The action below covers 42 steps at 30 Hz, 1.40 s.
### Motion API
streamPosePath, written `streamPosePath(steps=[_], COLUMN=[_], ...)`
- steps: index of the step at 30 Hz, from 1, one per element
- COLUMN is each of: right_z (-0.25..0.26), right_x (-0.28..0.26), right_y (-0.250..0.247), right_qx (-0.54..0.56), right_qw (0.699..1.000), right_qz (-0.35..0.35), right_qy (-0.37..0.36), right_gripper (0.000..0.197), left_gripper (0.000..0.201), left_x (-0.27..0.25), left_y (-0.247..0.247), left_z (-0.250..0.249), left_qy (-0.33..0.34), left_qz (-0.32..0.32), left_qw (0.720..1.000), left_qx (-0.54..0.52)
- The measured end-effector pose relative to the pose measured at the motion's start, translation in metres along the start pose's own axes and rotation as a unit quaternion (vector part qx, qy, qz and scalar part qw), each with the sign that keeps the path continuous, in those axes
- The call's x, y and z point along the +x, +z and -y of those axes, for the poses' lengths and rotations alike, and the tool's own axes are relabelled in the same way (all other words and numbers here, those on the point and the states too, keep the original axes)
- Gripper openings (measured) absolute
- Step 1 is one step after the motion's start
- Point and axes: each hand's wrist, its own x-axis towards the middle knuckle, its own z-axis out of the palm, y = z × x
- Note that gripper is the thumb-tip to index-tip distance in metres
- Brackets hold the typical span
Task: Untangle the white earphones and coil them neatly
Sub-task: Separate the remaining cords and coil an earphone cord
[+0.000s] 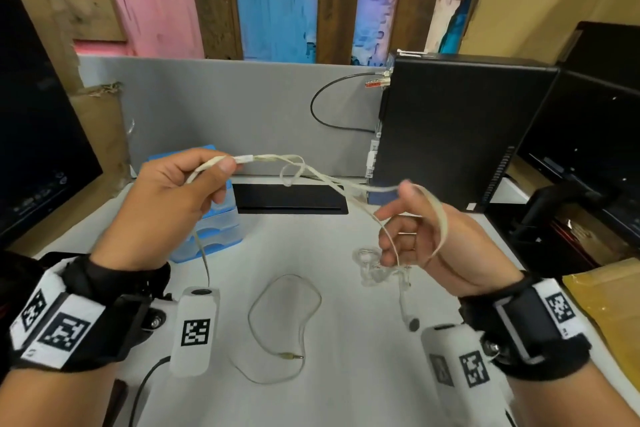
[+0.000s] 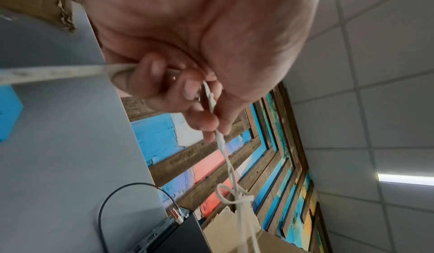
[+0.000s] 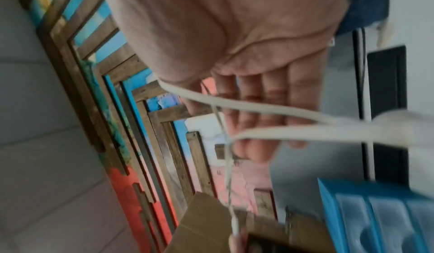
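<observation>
The white earphones' cable [image 1: 332,180] stretches between my two raised hands above the white desk [image 1: 346,392]. My left hand [image 1: 225,163] pinches the cable just behind its small inline piece [image 1: 244,159], also seen in the left wrist view [image 2: 219,138]. A loose knot [image 1: 292,173] [image 2: 234,197] sits right of that pinch. My right hand [image 1: 398,208] has the cable looped over its thumb and round its back; its fingers [image 3: 258,108] lie nearly straight. A tangle [image 1: 370,270] and one earbud [image 1: 410,321] hang below it. The jack plug [image 1: 292,355] lies on the desk.
A blue plastic box [image 1: 214,229] stands under my left hand. A black computer tower [image 1: 450,135] stands at the back right, and a dark monitor [image 1: 34,132] at the left. A black slot [image 1: 291,199] runs along the grey partition [image 1: 225,107]. Cardboard [image 1: 606,305] lies at the right.
</observation>
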Motion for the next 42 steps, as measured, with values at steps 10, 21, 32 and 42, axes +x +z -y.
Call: streamPosePath(steps=[10, 21, 32, 42], right_z=[-0.01, -0.019, 0.016, 0.02], right_x=[-0.012, -0.028, -0.035, -0.048], right_y=[0.02, 0.066, 0.02, -0.091], right_qx=[-0.199, -0.204, -0.261, -0.403], right_qw=[0.963, 0.952, 0.953, 0.877], right_qz=[-0.072, -0.075, -0.057, -0.261], right_qy=[-0.169, -0.217, -0.146, -0.001], right_gripper=[0.002, 0.064, 0.045, 0.052], left_gripper=[0.017, 0.009, 0.023, 0.011], left_x=[-0.018, -0.038, -0.015, -0.001], left_y=[0.018, 0.035, 0.023, 0.026], left_z=[-0.022, -0.03, -0.01, 0.059], left_qy=[0.035, 0.091, 0.001, -0.106], left_qz=[0.063, 0.161, 0.128, 0.274], left_qw=[0.997, 0.983, 0.991, 0.941], left_qx=[0.003, -0.006, 0.049, 0.17])
